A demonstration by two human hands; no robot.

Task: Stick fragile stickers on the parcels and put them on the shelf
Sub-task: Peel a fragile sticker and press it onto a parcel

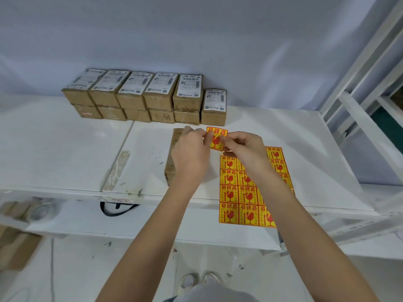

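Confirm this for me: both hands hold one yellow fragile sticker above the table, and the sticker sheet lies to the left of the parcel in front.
One detail is wrong. The head view shows the sticker sheet lying to the right of the parcel, not the left. The rest stands: the left hand and right hand hold one yellow sticker above the table.

Plain pale wall behind white scuffed table; white metal shelf frame at right; paint-marked white floor below, soft even light

Bare forearms, no sleeves; left hand, right hand ungloved; whitish shoes, grey garment.
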